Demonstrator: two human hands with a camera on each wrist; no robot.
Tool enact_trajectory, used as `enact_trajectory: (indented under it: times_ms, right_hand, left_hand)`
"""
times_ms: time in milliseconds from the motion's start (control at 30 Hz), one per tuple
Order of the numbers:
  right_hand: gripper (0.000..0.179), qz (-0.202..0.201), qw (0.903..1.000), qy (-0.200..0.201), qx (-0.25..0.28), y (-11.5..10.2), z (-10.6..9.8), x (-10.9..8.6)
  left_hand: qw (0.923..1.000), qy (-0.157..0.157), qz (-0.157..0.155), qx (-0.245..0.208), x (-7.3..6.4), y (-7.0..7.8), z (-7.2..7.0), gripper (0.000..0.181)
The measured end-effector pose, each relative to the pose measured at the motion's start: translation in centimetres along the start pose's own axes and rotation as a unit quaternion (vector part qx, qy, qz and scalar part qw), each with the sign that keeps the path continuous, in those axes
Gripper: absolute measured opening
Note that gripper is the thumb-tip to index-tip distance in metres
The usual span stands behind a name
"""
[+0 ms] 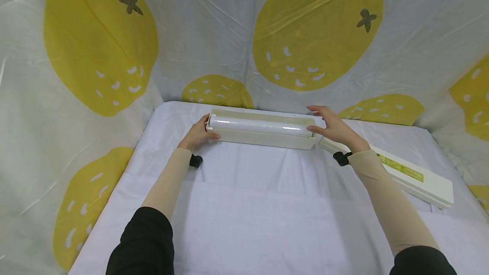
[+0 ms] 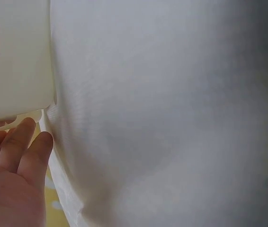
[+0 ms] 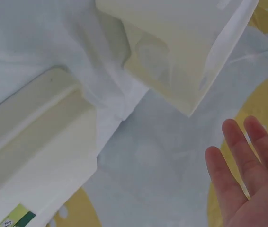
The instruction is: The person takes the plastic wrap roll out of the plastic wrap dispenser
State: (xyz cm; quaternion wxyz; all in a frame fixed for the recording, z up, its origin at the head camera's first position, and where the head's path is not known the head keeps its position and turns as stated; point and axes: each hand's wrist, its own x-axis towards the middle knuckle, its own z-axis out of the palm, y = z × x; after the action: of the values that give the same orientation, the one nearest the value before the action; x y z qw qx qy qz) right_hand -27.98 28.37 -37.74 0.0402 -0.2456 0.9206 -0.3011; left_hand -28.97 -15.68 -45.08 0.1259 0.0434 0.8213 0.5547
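A cream, open-topped cling film dispenser box (image 1: 263, 139) stands at the far side of the white-covered table. Inside it lies a shiny roll of cling film (image 1: 259, 126). My left hand (image 1: 197, 133) holds the box's left end, thumb on the front wall and fingers around the end; the left wrist view shows them against the box (image 2: 15, 61). By the right end hovers my right hand (image 1: 335, 130), its fingers spread around nothing. In the right wrist view that hand (image 3: 254, 177) is apart from the box corner (image 3: 167, 52).
The long cream lid (image 1: 428, 179) with a yellow-green label lies slanted at the right, partly under my right forearm. A lemon-print cloth (image 1: 214, 46) hangs behind the table and at both sides. White cloth (image 1: 259, 215) covers the tabletop.
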Motion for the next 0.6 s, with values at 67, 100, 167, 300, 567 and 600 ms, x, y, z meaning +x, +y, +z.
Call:
enact_trajectory:
  times_ms: [67, 100, 167, 300, 567, 600]
  right_hand:
    - [0.068, -0.006, 1.0000, -0.004, 0.000, -0.3, 0.4, 0.5]
    - [0.068, -0.010, 0.9999, -0.006, 0.001, -0.4, 0.6, 0.8]
    - [0.068, -0.019, 0.9998, -0.010, 0.003, -0.7, 1.0, 1.3]
    - [0.067, -0.029, 0.9993, -0.021, 0.013, -1.4, 1.7, 2.4]
    - [0.064, -0.068, 0.9971, -0.023, 0.025, -2.9, 3.2, 4.2]
    - [0.064, -0.072, 0.9968, -0.024, 0.027, -3.1, 3.4, 4.4]
  left_hand:
    - [1.0000, -0.001, -0.002, -0.006, 0.0, 0.0, 0.0, 0.094]
    - [1.0000, -0.001, -0.003, -0.009, 0.0, -0.1, -0.1, 0.093]
    - [0.9999, -0.001, -0.004, -0.011, 0.1, -0.1, -0.1, 0.093]
    - [0.9998, -0.005, -0.011, -0.017, 0.2, 0.0, -0.2, 0.092]
    - [0.9999, -0.005, 0.002, -0.010, 0.0, 0.0, -0.3, 0.091]
    - [0.9998, -0.007, -0.002, -0.017, 0.1, -0.1, -0.3, 0.092]
